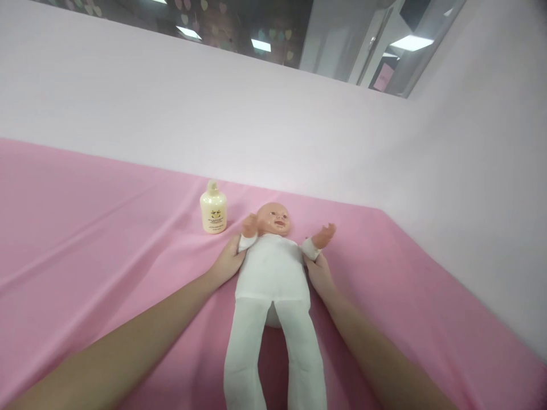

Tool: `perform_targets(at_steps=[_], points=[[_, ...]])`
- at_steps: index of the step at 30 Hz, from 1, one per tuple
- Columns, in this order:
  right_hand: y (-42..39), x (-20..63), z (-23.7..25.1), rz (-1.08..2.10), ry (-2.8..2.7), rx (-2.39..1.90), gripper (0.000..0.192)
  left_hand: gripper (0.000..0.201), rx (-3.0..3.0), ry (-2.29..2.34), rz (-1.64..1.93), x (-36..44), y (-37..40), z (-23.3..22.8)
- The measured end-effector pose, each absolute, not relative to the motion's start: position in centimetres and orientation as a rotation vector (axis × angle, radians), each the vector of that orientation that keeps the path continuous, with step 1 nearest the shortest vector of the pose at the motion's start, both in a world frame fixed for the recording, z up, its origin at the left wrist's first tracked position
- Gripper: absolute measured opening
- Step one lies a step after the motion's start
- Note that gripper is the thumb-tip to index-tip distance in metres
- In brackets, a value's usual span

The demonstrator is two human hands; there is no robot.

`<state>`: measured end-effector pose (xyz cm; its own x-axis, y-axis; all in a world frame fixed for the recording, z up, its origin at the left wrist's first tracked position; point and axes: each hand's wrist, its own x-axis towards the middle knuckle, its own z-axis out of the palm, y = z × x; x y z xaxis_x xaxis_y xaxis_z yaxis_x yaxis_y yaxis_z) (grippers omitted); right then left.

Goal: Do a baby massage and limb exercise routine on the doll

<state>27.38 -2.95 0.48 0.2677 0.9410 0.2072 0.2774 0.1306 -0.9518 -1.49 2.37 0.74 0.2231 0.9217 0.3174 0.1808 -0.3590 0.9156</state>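
Observation:
A baby doll (272, 267) in white clothes lies on its back on a pink cloth (141, 239), its head toward the wall and its legs toward me. My left hand (228, 261) grips the doll at its upper arm and side on the left, the fingers partly hidden behind it. On the other side my right hand (319, 273) is closed around the doll's arm near the armpit, fingertips out of sight. Both of the doll's forearms are raised beside its head. Left of the head stands a cream-coloured bottle (213, 208) with a rounded top and a printed label, upright and apart from my left hand.
Behind the cloth rises a white wall (192, 114), which also closes off the right side. Higher up is a glass window or mirror (273, 28) with ceiling lights showing in it. Folds run across the cloth on the left.

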Motion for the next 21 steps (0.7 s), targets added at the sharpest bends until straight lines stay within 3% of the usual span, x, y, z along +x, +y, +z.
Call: perform_targets(at_steps=[6, 13, 16, 21], points=[[-3.4, 26.8, 0.9, 0.567, -1.486, -1.388, 0.060, 0.060, 1.989, 0.989, 1.157, -1.5, 2.8, 0.2], [-3.2, 27.1, 1.2, 0.729, -1.349, -1.339, 0.050, 0.049, 1.695, 0.971, 1.119, -1.3, 1.8, 1.6], [-3.0, 27.3, 1.1, 0.853, -1.149, -1.355, 0.040, 0.056, 1.498, 1.048, 1.152, -1.4, 1.8, 1.5], [-2.9, 27.5, 1.0, 0.889, -0.971, -1.347, 0.047, 0.063, 1.352, 1.073, 1.245, -1.6, 2.5, 0.9]])
